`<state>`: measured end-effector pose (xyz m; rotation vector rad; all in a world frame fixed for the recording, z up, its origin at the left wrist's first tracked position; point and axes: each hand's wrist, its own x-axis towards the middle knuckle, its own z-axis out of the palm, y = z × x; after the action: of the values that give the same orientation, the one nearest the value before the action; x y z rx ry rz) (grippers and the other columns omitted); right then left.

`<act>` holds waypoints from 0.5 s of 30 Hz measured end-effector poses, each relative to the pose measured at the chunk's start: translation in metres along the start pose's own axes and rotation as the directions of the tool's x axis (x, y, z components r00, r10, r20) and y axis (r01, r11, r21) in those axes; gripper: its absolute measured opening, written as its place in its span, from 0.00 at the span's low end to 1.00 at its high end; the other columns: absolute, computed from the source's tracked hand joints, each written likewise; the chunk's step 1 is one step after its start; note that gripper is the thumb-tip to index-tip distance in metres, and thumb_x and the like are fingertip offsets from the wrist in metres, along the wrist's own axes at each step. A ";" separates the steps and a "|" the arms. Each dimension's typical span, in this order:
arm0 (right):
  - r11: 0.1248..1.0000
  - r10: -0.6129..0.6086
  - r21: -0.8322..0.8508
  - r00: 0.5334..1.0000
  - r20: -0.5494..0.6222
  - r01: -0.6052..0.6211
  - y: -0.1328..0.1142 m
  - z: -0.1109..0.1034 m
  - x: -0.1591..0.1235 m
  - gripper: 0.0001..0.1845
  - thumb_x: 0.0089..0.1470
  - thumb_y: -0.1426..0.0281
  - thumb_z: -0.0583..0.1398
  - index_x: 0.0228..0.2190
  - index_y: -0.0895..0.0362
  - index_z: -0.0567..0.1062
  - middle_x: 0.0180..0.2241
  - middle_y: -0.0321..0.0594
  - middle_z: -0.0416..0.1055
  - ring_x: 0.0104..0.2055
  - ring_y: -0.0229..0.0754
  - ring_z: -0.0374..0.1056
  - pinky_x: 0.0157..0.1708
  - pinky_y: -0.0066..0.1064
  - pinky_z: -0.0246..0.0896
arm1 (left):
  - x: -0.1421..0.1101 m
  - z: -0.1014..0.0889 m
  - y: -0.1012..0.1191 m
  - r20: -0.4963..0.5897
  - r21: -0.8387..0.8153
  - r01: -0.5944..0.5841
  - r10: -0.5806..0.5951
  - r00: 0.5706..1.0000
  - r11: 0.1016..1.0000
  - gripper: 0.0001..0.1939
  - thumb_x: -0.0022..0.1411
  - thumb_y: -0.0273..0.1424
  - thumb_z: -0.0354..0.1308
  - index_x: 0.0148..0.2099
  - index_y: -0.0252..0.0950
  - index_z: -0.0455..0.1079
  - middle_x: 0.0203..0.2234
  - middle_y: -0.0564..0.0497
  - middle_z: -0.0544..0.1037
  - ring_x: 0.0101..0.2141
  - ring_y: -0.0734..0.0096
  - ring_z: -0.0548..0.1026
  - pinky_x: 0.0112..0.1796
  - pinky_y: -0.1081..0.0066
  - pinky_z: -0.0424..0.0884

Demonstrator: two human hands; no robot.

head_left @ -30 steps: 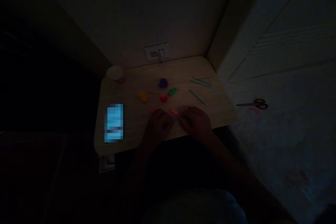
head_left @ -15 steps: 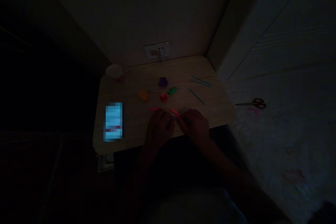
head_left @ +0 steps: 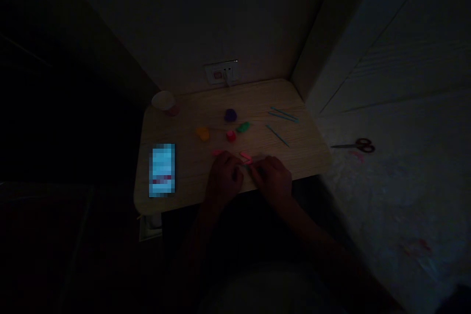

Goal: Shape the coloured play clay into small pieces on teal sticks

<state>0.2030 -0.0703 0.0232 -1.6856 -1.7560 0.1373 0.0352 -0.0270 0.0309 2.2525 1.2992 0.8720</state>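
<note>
In dim light, my left hand and my right hand face each other at the table's front edge. Fingertips of both are closed on a small, thin blue-green piece that spans the gap; its kind is too dark to tell. Just beyond the fingertips lies a bent pink strip, like modelling clay. Another pink piece sits by my left knuckles, partly covered. Farther back are lumps that look like clay: orange, red, green and purple.
The small wooden table holds a lit phone at left and a paper cup at back left. Several thin blue sticks lie at right. Scissors rest beyond the right edge. A wall socket is behind.
Both hands stay at the front edge with small finger movements. My right fingers have drawn slightly down, and more of the pink strip shows. The view shifts a little.
</note>
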 end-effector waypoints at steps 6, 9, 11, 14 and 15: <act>1.000 0.019 -0.024 0.999 -0.043 -0.020 0.000 -0.001 0.001 0.11 0.66 0.65 0.62 0.30 0.54 0.78 0.32 0.43 0.77 0.38 0.47 0.72 0.37 0.35 0.65 | 0.000 0.001 -0.001 -0.009 0.007 -0.015 0.015 1.000 1.000 0.11 0.58 0.18 0.57 0.41 0.38 0.72 0.40 0.47 0.74 0.45 0.59 0.73 0.52 0.57 0.73; 1.000 0.015 -0.026 0.998 -0.057 -0.016 -0.003 -0.001 0.000 0.12 0.66 0.64 0.61 0.31 0.53 0.78 0.32 0.43 0.77 0.37 0.47 0.72 0.37 0.35 0.64 | 0.000 0.001 -0.001 0.004 0.000 -0.009 0.009 1.000 1.000 0.12 0.57 0.18 0.57 0.41 0.38 0.72 0.40 0.48 0.74 0.45 0.59 0.73 0.51 0.57 0.73; 1.000 0.009 -0.020 0.999 -0.046 -0.010 -0.004 0.000 -0.001 0.11 0.66 0.64 0.61 0.31 0.53 0.78 0.32 0.43 0.77 0.38 0.47 0.72 0.37 0.35 0.65 | 0.000 0.001 -0.001 0.006 -0.009 0.003 -0.002 1.000 1.000 0.12 0.57 0.18 0.57 0.41 0.38 0.72 0.39 0.48 0.74 0.44 0.60 0.74 0.51 0.58 0.73; 1.000 0.011 -0.019 1.000 -0.029 -0.011 -0.005 0.002 -0.002 0.11 0.66 0.65 0.61 0.31 0.53 0.78 0.32 0.43 0.76 0.38 0.47 0.72 0.37 0.35 0.65 | 0.000 0.001 -0.002 -0.005 -0.031 0.010 -0.011 1.000 0.999 0.12 0.57 0.18 0.57 0.40 0.38 0.72 0.39 0.48 0.74 0.44 0.60 0.74 0.51 0.58 0.73; 1.000 0.015 -0.017 1.000 -0.027 -0.015 -0.005 0.002 -0.003 0.11 0.66 0.65 0.60 0.31 0.53 0.78 0.32 0.43 0.76 0.38 0.47 0.72 0.37 0.35 0.65 | 0.000 0.001 -0.002 -0.011 -0.037 0.009 -0.009 1.000 0.999 0.12 0.57 0.18 0.57 0.40 0.38 0.72 0.39 0.48 0.74 0.44 0.60 0.74 0.51 0.58 0.73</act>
<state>0.1976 -0.0726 0.0226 -1.7052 -1.7301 0.1068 0.0348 -0.0256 0.0288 2.2151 1.2871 0.8992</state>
